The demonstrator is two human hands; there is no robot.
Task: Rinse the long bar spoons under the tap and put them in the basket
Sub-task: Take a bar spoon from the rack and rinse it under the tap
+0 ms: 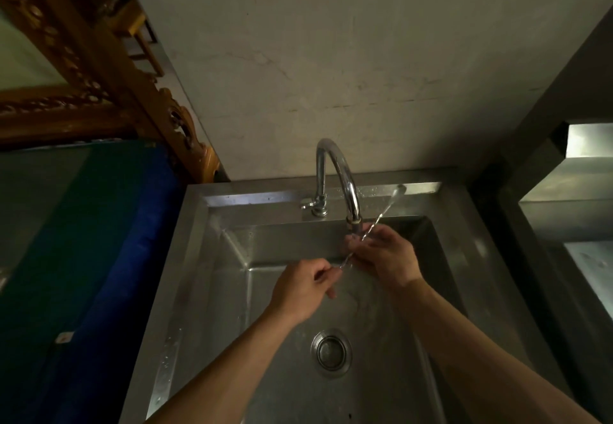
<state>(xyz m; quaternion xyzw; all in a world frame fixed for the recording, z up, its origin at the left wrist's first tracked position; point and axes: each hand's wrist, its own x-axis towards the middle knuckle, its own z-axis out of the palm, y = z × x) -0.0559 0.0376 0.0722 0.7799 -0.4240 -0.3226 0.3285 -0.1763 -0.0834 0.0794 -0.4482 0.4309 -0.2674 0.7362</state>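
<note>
A long twisted bar spoon (386, 208) slants from lower left to upper right just under the spout of the chrome tap (338, 171). My left hand (303, 287) pinches its lower end over the steel sink (195, 258). My right hand (384, 254) wraps around the middle of the stem right below the spout. The spoon's far end (399, 189) pokes out above the sink's back ledge. Whether water is running is hard to tell in the dim light. No basket is in view.
The drain strainer (331, 350) lies in the sink bottom below my hands. A blue and green covered surface (99, 241) lies to the left, beside a carved wooden frame (99, 69). A steel counter (570, 198) stands at the right. The plain wall rises behind the tap.
</note>
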